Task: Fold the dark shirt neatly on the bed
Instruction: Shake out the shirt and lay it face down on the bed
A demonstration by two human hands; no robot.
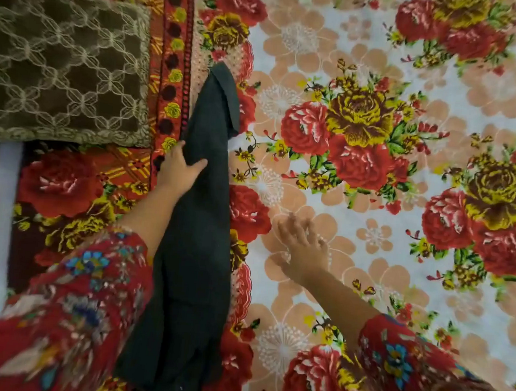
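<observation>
From the head view, we see the dark shirt (199, 221) gathered into one long, narrow, bunched length that runs up the left side of the bed (404, 206), over the red border of the floral sheet. Our left hand (181, 166) grips it about midway, thumb across the front of the cloth and fingers behind. A loose flap folds over near the far end. We cannot tell whether that end rests on the sheet or hangs free.

Our right hand (303, 245) is empty, with fingers straight and spread low over the pale middle of the sheet, just beside the shirt. It is blurred, so contact with the sheet is unclear.

We judge the task barely started: the shirt is neither spread flat nor showing any tidy fold. Laying it out, squaring the sleeves and folding all remain.

A brown patterned cushion (60, 65) lies at the far left.
</observation>
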